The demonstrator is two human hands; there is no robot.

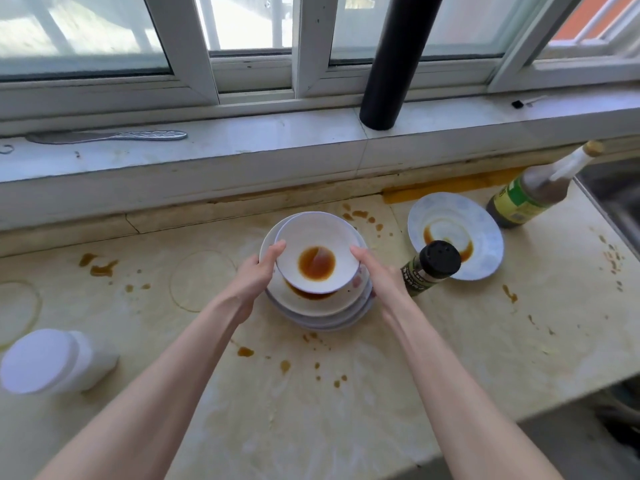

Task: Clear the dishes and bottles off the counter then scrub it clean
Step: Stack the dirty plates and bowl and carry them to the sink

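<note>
Gripping the dish stack (322,233), left hand (256,273) and right hand (381,277) curl fingers; sauce bottle (530,199) label illegible.

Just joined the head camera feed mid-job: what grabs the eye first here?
A white bowl with a brown sauce puddle sits atop a stack of plates mid-counter, held between the left hand and the right hand. Brown splashes dot the counter all around. To the right stand a dirty plate, a black-capped shaker and a tall sauce bottle.
</note>
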